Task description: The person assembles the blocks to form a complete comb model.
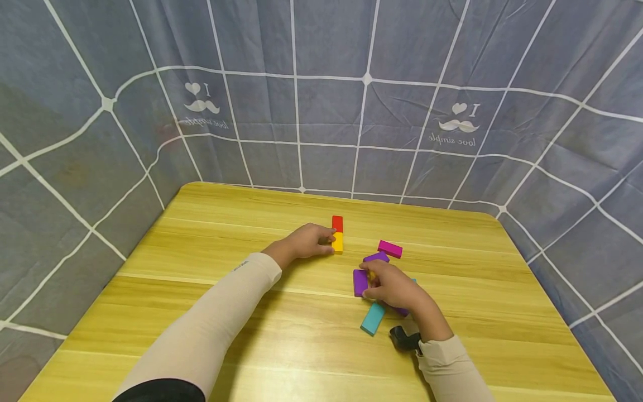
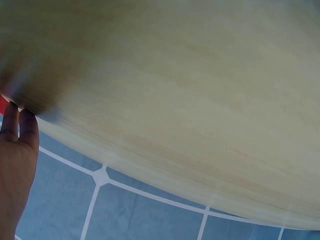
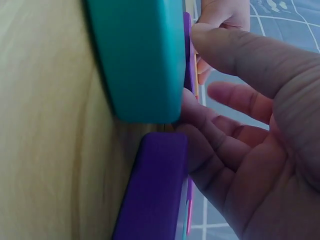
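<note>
Near the table's middle, my left hand (image 1: pixel 312 241) has its fingertips and thumb at the left side of a yellow block (image 1: pixel 339 244). A red block (image 1: pixel 337 223) stands end to end with it, farther off. My right hand (image 1: pixel 394 285) has thumb and forefinger at the two ends of a purple block (image 1: pixel 360 283), also seen as a purple block (image 3: pixel 188 60) in the right wrist view. Around that hand lie another purple block (image 1: pixel 377 257), a magenta block (image 1: pixel 390 249) and a teal block (image 1: pixel 373 319). More blocks are partly hidden beneath the palm.
The wooden table (image 1: pixel 281 346) has a grey curtain (image 1: pixel 331 100) with white lines behind it and at both sides. A black device (image 1: pixel 404 339) sits at the right wrist, close to the teal block.
</note>
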`<state>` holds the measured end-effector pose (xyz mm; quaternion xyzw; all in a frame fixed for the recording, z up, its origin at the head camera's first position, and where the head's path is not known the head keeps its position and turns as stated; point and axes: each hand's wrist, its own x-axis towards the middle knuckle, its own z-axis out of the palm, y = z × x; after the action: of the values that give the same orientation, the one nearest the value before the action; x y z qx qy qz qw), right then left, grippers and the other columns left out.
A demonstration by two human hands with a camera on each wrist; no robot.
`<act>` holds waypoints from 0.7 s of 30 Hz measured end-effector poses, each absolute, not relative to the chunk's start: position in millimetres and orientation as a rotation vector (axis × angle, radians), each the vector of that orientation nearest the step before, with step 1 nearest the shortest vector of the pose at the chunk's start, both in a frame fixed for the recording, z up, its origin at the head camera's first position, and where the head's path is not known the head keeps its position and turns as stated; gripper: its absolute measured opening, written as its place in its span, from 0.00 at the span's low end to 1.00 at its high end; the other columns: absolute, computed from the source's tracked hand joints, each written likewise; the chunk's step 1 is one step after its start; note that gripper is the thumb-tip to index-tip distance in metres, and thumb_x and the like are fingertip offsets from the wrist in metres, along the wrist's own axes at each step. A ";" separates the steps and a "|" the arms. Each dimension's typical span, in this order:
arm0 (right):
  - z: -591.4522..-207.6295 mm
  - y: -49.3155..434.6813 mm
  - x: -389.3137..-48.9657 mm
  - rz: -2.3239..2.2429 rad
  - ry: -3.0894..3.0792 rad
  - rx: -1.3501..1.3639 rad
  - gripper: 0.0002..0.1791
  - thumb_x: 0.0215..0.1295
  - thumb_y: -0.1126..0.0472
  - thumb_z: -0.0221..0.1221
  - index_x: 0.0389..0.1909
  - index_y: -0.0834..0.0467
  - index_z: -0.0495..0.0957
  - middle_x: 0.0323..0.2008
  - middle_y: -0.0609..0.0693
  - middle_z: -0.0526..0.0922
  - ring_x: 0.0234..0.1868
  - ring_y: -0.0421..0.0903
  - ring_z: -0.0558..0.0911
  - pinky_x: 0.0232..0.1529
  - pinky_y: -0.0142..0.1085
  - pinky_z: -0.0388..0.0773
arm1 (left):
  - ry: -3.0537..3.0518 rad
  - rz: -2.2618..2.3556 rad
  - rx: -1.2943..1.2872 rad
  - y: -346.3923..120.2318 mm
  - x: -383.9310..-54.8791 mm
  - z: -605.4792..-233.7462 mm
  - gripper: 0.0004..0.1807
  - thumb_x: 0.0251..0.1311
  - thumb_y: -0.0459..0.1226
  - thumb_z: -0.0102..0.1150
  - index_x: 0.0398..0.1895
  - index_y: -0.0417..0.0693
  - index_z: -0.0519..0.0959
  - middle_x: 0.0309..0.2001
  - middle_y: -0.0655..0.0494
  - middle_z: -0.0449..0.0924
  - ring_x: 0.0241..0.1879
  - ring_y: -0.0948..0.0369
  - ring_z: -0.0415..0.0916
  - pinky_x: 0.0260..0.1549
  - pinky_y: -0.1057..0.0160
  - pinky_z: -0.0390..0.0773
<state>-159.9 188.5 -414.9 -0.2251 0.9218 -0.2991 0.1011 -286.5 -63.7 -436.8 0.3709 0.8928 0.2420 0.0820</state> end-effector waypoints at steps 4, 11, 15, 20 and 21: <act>-415.2 186.8 -159.0 -0.846 2.754 -0.666 0.32 0.57 0.65 0.70 0.62 0.68 0.73 0.44 0.54 0.77 0.37 0.47 0.74 0.40 0.40 0.72 | 2.665 0.721 1.105 -63.0 -285.8 -435.7 0.19 0.64 0.43 0.65 0.55 0.43 0.82 0.67 0.51 0.72 0.64 0.52 0.72 0.65 0.57 0.67; -414.8 184.7 -158.0 -0.793 2.758 -0.655 0.30 0.55 0.66 0.70 0.60 0.68 0.75 0.43 0.53 0.74 0.36 0.47 0.74 0.38 0.38 0.72 | 2.669 0.709 1.115 -62.0 -285.5 -434.4 0.19 0.65 0.43 0.65 0.55 0.43 0.82 0.67 0.50 0.72 0.63 0.52 0.72 0.65 0.57 0.67; -414.3 183.7 -158.4 -0.774 2.748 -0.651 0.30 0.55 0.65 0.70 0.60 0.68 0.74 0.48 0.56 0.74 0.37 0.47 0.74 0.39 0.38 0.73 | 2.671 0.699 1.111 -62.1 -285.3 -434.2 0.20 0.65 0.43 0.64 0.55 0.43 0.82 0.67 0.51 0.72 0.64 0.52 0.72 0.65 0.57 0.67; -415.3 181.4 -160.2 -0.766 2.742 -0.650 0.30 0.56 0.63 0.70 0.61 0.66 0.75 0.54 0.56 0.75 0.40 0.46 0.73 0.44 0.40 0.73 | 2.670 0.694 1.105 -62.4 -284.5 -433.8 0.20 0.65 0.44 0.64 0.56 0.42 0.81 0.67 0.51 0.71 0.64 0.53 0.72 0.65 0.56 0.67; -415.8 180.9 -161.1 -0.763 2.744 -0.654 0.31 0.57 0.63 0.71 0.61 0.65 0.75 0.52 0.55 0.75 0.40 0.46 0.73 0.44 0.40 0.73 | 2.668 0.697 1.107 -62.5 -284.3 -433.6 0.20 0.65 0.44 0.64 0.56 0.42 0.81 0.67 0.51 0.72 0.64 0.53 0.72 0.65 0.56 0.67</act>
<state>-161.1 180.9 -415.8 -0.2226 0.9333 -0.2595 0.1095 -284.3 -62.5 -433.6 0.3713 0.8946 0.2336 0.0852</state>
